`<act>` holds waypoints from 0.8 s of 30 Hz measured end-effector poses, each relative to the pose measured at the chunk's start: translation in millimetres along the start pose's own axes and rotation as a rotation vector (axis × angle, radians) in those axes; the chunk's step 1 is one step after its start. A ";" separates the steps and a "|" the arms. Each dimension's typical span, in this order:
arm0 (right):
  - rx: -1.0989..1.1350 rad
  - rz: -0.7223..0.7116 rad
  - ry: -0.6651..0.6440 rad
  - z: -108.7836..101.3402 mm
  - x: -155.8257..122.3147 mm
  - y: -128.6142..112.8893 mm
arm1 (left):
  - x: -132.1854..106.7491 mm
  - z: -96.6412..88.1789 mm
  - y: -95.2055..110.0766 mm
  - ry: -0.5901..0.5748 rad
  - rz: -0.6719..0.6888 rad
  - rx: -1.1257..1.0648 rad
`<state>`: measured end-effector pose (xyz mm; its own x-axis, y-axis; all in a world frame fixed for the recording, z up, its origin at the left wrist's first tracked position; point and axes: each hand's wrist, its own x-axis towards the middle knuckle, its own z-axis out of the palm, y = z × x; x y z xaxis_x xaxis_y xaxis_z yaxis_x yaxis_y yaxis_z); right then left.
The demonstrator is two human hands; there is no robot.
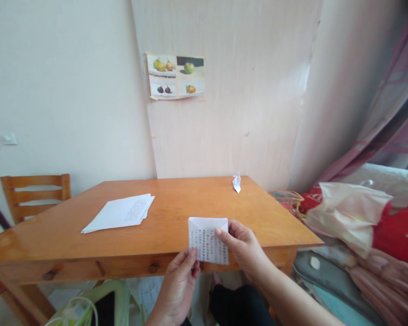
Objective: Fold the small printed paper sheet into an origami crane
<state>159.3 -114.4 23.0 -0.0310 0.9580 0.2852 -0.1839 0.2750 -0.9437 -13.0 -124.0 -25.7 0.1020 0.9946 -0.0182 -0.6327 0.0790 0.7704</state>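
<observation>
A small square of folded paper [204,244] with printed text is held up in front of the table's front edge. My left hand [182,276] pinches its lower left corner between thumb and fingers. On the right side, my right hand [243,244] grips the paper, thumb lying on the printed face and fingers behind. A crease line shows near the top edge of the square. Farther left on the wooden table [183,199] lies a stack of white sheets [119,215], some with printed text. A small folded paper piece [236,183] stands near the back right edge.
A wooden chair [37,192] stands at the table's left end. Bags, including a pale plastic bag [347,213], and folded cloth are piled at the right. Below the table's front are drawers with a knob [153,268] and a light green object [105,294]. Fruit pictures [177,76] hang on the wall.
</observation>
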 end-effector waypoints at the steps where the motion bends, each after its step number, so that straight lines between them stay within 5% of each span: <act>1: 0.004 0.000 0.005 -0.1 0.2 -0.7 | 0.0 0.1 -0.6 0.000 -0.004 0.003; 18: -0.033 0.044 0.064 -9.9 5.3 -7.4 | -2.1 -0.9 -2.3 -0.093 0.056 0.298; 24: -0.070 -0.022 0.063 -9.1 3.2 -13.3 | 1.0 5.5 -1.3 0.021 0.074 0.218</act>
<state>170.6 -114.3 34.9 0.0349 0.9542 0.2970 -0.1144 0.2991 -0.9474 -7.9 -123.5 -23.2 0.0442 0.9985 0.0315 -0.4569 -0.0079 0.8895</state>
